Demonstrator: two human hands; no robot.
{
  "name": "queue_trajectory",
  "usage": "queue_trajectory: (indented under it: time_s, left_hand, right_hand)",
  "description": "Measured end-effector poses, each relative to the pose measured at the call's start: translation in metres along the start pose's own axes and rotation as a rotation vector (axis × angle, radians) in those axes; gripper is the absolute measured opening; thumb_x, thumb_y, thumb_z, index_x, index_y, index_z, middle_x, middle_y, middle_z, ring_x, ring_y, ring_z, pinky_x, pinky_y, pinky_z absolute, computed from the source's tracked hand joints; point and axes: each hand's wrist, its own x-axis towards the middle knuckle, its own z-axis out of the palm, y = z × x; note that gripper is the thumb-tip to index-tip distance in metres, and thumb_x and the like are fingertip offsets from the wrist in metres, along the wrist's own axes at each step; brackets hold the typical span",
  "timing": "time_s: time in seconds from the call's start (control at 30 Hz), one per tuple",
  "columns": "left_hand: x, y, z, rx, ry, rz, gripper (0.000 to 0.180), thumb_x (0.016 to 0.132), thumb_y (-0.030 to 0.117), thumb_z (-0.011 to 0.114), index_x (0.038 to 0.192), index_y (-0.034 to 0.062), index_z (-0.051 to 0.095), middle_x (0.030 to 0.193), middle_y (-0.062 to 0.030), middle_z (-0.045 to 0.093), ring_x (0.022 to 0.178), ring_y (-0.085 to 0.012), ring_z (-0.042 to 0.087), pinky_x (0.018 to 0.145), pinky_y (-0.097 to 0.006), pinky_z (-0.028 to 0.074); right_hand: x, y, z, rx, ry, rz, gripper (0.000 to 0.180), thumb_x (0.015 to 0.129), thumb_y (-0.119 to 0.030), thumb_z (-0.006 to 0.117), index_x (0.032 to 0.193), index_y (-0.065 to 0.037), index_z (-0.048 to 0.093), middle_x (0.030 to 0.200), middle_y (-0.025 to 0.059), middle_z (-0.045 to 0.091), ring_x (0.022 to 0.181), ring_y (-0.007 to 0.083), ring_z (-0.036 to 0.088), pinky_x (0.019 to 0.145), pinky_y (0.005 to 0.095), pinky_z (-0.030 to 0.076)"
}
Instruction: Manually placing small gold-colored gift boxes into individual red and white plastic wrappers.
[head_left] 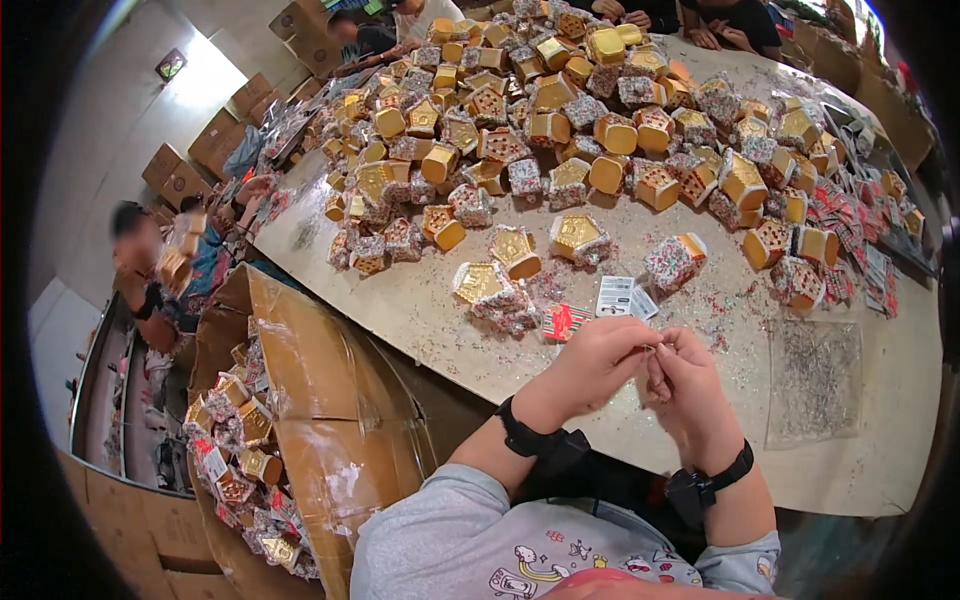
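My left hand [606,362] and my right hand [688,376] meet above the near part of the table, fingertips pinched together. Something thin and pale seems to lie between them, too small to make out. Just beyond the fingers are white printed cards [614,296] and a red card with a striped edge [564,322]. Small house-shaped ornaments with gold fronts and glittery, beaded sides lie near: one [494,292] left of the cards, one [579,238] behind them, and one [675,262] to the right on its side.
A large heap of such ornaments [505,145] covers the far table [480,355]. On the right lie a clear bag of thin strands [815,385] and many red cards [840,215]. At left, an open carton [330,400] holds ornaments with tags. Other people sit around the table.
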Motion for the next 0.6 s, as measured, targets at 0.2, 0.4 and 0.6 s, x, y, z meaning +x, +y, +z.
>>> queue_trajectory:
  time_s: [0.2, 0.4, 0.6]
  left_hand:
    - [-0.005, -0.01, 0.002, 0.023, 0.066, 0.085, 0.019, 0.072, -0.002, 0.068, 0.09, 0.0026, 0.062, 0.083, -0.0108, 0.063, 0.076, -0.0263, 0.06, 0.067, -0.035, 0.048]
    - [-0.002, -0.005, 0.0, -0.001, 0.004, 0.096, 0.021, 0.071, -0.001, 0.069, 0.09, 0.0034, 0.062, 0.083, -0.0098, 0.063, 0.076, -0.0259, 0.06, 0.067, -0.035, 0.047]
    - [-0.002, -0.005, 0.003, -0.008, 0.001, 0.103, 0.021, 0.07, -0.001, 0.068, 0.09, 0.0045, 0.062, 0.081, -0.0089, 0.062, 0.075, -0.0266, 0.059, 0.067, -0.035, 0.047]
  right_hand:
    - [0.0, 0.002, -0.001, -0.031, -0.065, 0.026, 0.009, 0.094, -0.01, 0.046, 0.101, -0.005, 0.045, 0.059, 0.0006, 0.045, 0.045, 0.009, 0.038, 0.044, 0.0236, 0.034]
    - [-0.001, -0.004, 0.001, -0.072, -0.035, 0.085, 0.01, 0.095, -0.012, 0.045, 0.101, -0.005, 0.046, 0.058, 0.0001, 0.044, 0.045, 0.0086, 0.037, 0.044, 0.0235, 0.035]
    - [-0.001, -0.002, -0.003, 0.007, -0.098, 0.079, 0.01, 0.095, -0.013, 0.046, 0.101, -0.005, 0.046, 0.057, -0.0003, 0.043, 0.043, 0.0083, 0.037, 0.044, 0.0242, 0.04]
